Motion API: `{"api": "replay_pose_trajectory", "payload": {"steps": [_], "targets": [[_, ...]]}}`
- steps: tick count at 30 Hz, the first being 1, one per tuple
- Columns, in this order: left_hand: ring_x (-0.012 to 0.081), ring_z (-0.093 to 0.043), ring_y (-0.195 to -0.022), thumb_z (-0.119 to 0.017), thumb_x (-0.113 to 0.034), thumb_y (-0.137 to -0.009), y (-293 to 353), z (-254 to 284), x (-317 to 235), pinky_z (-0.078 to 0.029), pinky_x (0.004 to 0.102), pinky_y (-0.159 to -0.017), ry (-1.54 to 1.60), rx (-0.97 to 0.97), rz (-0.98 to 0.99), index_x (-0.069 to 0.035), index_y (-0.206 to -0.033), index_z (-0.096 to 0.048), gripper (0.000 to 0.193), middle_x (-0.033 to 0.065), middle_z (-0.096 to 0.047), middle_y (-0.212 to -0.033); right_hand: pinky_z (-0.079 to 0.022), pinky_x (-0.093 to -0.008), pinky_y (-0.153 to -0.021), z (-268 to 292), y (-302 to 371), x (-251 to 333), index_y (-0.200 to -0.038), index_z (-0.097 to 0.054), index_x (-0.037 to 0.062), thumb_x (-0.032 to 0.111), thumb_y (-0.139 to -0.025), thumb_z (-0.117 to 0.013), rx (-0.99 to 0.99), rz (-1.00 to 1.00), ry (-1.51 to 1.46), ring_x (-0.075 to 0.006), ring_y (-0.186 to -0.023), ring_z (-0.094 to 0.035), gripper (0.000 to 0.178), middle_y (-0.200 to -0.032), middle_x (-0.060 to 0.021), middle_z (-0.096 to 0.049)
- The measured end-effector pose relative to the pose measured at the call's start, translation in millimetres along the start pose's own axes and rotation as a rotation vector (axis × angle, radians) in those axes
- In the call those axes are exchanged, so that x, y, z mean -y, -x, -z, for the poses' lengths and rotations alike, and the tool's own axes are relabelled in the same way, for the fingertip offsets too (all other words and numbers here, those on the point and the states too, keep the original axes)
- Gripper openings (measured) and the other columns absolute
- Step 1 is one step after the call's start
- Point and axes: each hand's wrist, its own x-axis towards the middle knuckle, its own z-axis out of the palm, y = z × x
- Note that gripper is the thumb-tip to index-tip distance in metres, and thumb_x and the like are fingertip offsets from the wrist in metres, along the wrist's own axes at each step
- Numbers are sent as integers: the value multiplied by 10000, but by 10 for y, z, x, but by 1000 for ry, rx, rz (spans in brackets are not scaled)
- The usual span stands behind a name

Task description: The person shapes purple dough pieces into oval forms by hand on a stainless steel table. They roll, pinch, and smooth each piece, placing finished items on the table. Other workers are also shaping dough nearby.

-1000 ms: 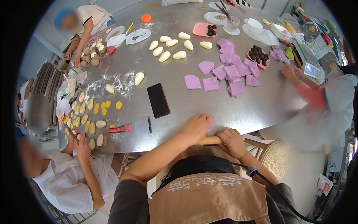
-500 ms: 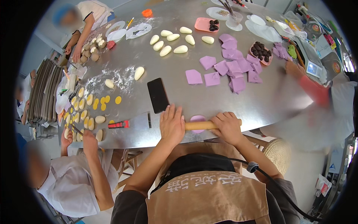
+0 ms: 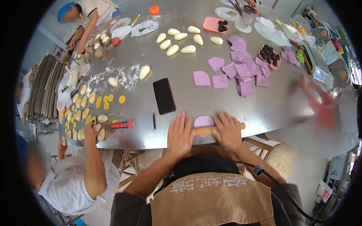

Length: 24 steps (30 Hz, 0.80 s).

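low in the centre, your left hand (image 3: 180, 135) hides the left end of the rolling pin (image 3: 203, 130), which in turn covers part of your lilac dough disc (image 3: 204, 121). at far right, a co-worker's red sleeve (image 3: 320, 111) is smeared by blur. the top edge crops another person's hand (image 3: 250, 3) at upper right. below it, the scale display (image 3: 321, 74) is too small for you to read. the bottom edge cuts off your brown apron (image 3: 211, 199).
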Motion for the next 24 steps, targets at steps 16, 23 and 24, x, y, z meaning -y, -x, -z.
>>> {"api": "replay_pose_trajectory", "payload": {"steps": [16,23,24], "targets": [[393,-591,-1037,-620,-110,-880,-665,5,-360,-477,471,-891,335,348,-38,-15,-999,-586,155,193,-626,-1065,-486,-415,-808,299,488,-46,-1035,-606,103,251,-752,-776,143,116,-226,-281,-920,-598,361,-971,-66,-578],[415,-611,-936,-643,-148,-898,-406,566,-592,-497,470,-795,533,171,46,-11,-1004,-537,203,214,-621,-1003,-490,-392,-769,601,672,51,-1032,-627,86,227,-710,-776,70,184,-287,-283,-857,-598,382,-925,-71,-596],[412,-613,-939,-643,-152,-900,-392,535,-533,-499,466,-798,474,206,94,-10,-1008,-541,205,215,-624,-1013,-489,-392,-775,597,658,38,-1028,-624,96,246,-725,-769,72,181,-251,-277,-868,-600,367,-924,-65,-592]]}}
